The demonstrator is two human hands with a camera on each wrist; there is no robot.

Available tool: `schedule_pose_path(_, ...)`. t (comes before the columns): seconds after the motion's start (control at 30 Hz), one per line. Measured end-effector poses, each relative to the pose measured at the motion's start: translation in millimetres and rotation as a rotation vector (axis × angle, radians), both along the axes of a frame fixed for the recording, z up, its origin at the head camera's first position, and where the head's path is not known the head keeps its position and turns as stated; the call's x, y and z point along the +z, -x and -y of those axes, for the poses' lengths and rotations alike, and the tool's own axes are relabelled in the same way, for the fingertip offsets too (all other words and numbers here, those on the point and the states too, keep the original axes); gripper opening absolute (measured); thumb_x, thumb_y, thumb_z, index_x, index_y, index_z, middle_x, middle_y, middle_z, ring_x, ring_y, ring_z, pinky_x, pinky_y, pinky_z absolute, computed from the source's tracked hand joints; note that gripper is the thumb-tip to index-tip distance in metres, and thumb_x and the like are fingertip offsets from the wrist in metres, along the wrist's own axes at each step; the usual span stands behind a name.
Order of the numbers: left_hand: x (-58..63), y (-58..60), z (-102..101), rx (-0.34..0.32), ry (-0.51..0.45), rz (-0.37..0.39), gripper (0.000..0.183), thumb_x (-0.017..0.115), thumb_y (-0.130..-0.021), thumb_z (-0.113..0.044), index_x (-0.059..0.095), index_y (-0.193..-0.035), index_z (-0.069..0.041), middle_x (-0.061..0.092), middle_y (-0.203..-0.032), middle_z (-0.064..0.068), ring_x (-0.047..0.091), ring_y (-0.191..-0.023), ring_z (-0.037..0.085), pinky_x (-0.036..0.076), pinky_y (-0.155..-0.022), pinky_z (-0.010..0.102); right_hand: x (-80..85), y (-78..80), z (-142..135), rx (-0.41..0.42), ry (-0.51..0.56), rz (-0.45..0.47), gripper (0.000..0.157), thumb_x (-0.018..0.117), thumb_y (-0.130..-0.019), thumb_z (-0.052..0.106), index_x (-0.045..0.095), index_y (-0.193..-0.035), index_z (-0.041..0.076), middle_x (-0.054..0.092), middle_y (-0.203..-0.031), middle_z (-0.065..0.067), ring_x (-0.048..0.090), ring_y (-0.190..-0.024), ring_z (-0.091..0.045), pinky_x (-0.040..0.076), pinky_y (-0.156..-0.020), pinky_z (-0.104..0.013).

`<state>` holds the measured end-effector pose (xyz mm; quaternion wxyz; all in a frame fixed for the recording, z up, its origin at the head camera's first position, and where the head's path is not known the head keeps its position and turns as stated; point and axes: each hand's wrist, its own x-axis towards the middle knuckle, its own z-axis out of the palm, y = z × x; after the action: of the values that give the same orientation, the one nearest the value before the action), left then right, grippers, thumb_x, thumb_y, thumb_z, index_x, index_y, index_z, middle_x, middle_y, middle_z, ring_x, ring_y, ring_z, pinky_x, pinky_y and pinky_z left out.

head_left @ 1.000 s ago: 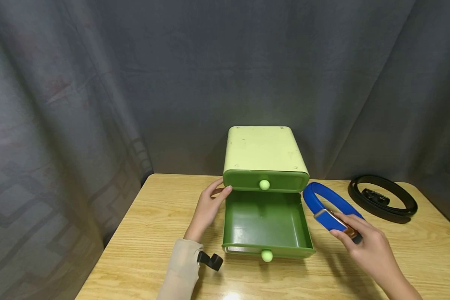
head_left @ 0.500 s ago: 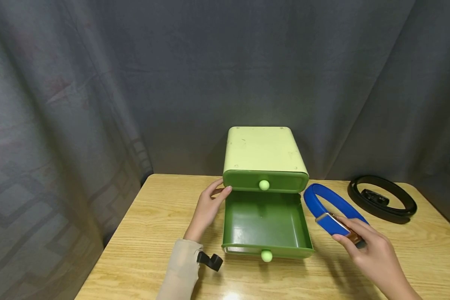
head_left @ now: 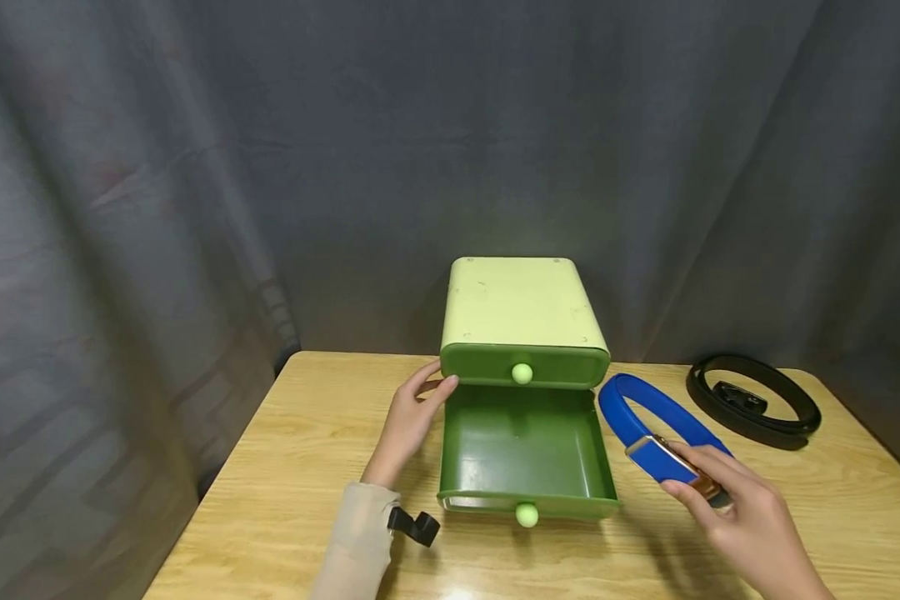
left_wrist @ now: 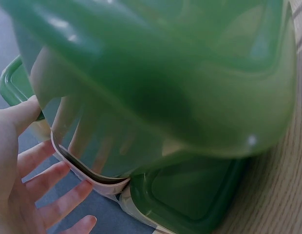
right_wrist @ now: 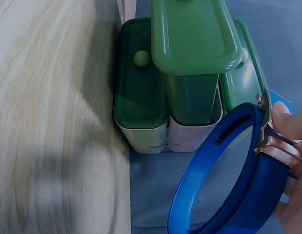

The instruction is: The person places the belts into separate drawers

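A small chest with a pale green top (head_left: pixel 521 300) stands mid-table in the head view. Its middle drawer (head_left: pixel 525 458), dark green with a round knob, is pulled out with nothing visible inside. The left hand (head_left: pixel 411 421) touches the chest's left side; in the left wrist view its fingers are spread, the tips against the casing edge (left_wrist: pixel 90 179). Right of the drawer, the right hand (head_left: pixel 753 517) pinches a coiled blue belt (head_left: pixel 682 417) by its gold-edged buckle. That belt hangs in a loop in the right wrist view (right_wrist: pixel 190 190), apart from the chest.
A coiled black belt (head_left: pixel 753 404) lies at the table's back right. The bottom drawer (right_wrist: pixel 141 83) and top drawer (head_left: pixel 465 365) are closed. A grey curtain (head_left: pixel 390 167) hangs behind the wooden table (head_left: pixel 270 500). A black strap (head_left: pixel 414 527) sits on the left wrist.
The blue belt and right hand have come slightly down, nearer the person. The head view has shifted a little. The left hand keeps its place on the chest.
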<state>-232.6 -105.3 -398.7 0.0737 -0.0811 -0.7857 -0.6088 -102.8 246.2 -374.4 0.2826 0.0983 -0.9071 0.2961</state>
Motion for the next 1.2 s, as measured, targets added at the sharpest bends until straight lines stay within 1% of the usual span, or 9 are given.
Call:
schedule_pose_path(0.27, -1.1, -2.0, 0, -0.004, 0.007, 0.008, 0.056, 0.065, -0.095, -0.045, 0.056, -0.142, -0.015, 0.051, -0.145, 0.007, 0.056, -0.121, 0.028, 0.049, -0.096, 0.047, 1.6, -8.2, 1, 0.023, -0.005, 0.001, 0.040, 0.084, -0.075, 0.001, 0.072, -0.114, 0.004, 0.065, -0.091, -0.005, 0.053, -0.068, 0.003, 0.042, -0.056, -0.008)
schedule_pose_path(0.5, -1.5, -1.1, -1, -0.004, 0.003, 0.008, 0.055, 0.065, -0.095, -0.043, 0.056, -0.142, -0.015, 0.051, -0.145, 0.007, 0.056, -0.122, 0.028, 0.048, -0.097, 0.048, 4.3, -14.5, 1, 0.019, -0.028, 0.000, 0.045, 0.086, -0.073, 0.002, 0.072, -0.116, 0.007, 0.063, -0.085, 0.006, 0.053, -0.067, 0.003, 0.040, -0.059, -0.007)
schedule_pose_path(0.57, -1.9, -0.6, -1, -0.004, 0.006, 0.004, 0.054, 0.065, -0.096, -0.043, 0.056, -0.142, -0.015, 0.052, -0.144, 0.007, 0.056, -0.122, 0.028, 0.048, -0.097, 0.048, 5.1, -15.9, 2, 0.025, -0.025, -0.007, 0.046, 0.086, -0.072, 0.002, 0.072, -0.115, 0.007, 0.063, -0.086, 0.007, 0.053, -0.067, 0.003, 0.040, -0.060, -0.007)
schedule_pose_path(0.67, -1.9, -0.2, 0, -0.005, 0.008, 0.003, 0.054, 0.065, -0.096, -0.043, 0.056, -0.142, -0.015, 0.052, -0.143, 0.008, 0.056, -0.121, 0.028, 0.048, -0.097, 0.049, 6.9, -18.2, 3, 0.025, -0.037, -0.022, 0.046, 0.087, -0.071, 0.001, 0.072, -0.114, 0.007, 0.063, -0.087, 0.006, 0.054, -0.067, 0.002, 0.040, -0.060, -0.007)
schedule_pose_path(0.9, -1.4, -0.4, 0, -0.013, -0.006, 0.011, 0.054, 0.064, -0.097, -0.040, 0.055, -0.143, -0.014, 0.050, -0.145, 0.010, 0.054, -0.124, 0.031, 0.048, -0.097, 0.049, 9.8, -23.6, 5, 0.026, -0.020, -0.027, 0.048, 0.087, -0.070, 0.000, 0.072, -0.115, 0.007, 0.064, -0.093, 0.002, 0.053, -0.067, 0.001, 0.041, -0.059, -0.007)
schedule_pose_path(0.93, 2.2, -2.4, -1, -0.014, -0.005, 0.017, 0.053, 0.064, -0.097, -0.037, 0.054, -0.143, -0.012, 0.050, -0.145, 0.012, 0.054, -0.124, 0.032, 0.048, -0.097, 0.050, 9.9, -24.1, 5, 0.027, -0.016, -0.031, 0.048, 0.087, -0.070, 0.000, 0.072, -0.115, 0.007, 0.064, -0.094, 0.001, 0.054, -0.068, 0.001, 0.042, -0.059, -0.007)
schedule_pose_path(1.13, 39.4, -26.6, -4, -0.011, 0.002, 0.043, 0.050, 0.063, -0.099, -0.024, 0.052, -0.142, -0.002, 0.049, -0.145, 0.019, 0.054, -0.123, 0.037, 0.048, -0.097, 0.050, 11.4, -26.7, 8, 0.054, -0.004, -0.054, 0.050, 0.088, -0.069, 0.000, 0.072, -0.116, 0.009, 0.065, -0.099, 0.003, 0.056, -0.072, 0.000, 0.044, -0.059, -0.006)
schedule_pose_path(1.17, 42.0, -28.8, -4, -0.010, 0.001, 0.040, 0.050, 0.063, -0.099, -0.024, 0.052, -0.142, -0.002, 0.049, -0.144, 0.019, 0.054, -0.123, 0.037, 0.048, -0.097, 0.050, 11.8, -27.3, 9, 0.055, -0.004, -0.051, 0.050, 0.087, -0.070, 0.000, 0.073, -0.116, 0.010, 0.065, -0.100, 0.003, 0.056, -0.073, 0.000, 0.045, -0.060, -0.007)
schedule_pose_path(1.2, 42.2, -28.6, -5, -0.008, 0.000, 0.038, 0.049, 0.063, -0.099, -0.024, 0.052, -0.142, -0.001, 0.050, -0.144, 0.019, 0.054, -0.123, 0.037, 0.048, -0.097, 0.050, 12.2, -27.9, 9, 0.056, -0.004, -0.048, 0.050, 0.087, -0.070, 0.000, 0.073, -0.116, 0.010, 0.066, -0.100, 0.003, 0.056, -0.074, 0.000, 0.045, -0.060, -0.007)
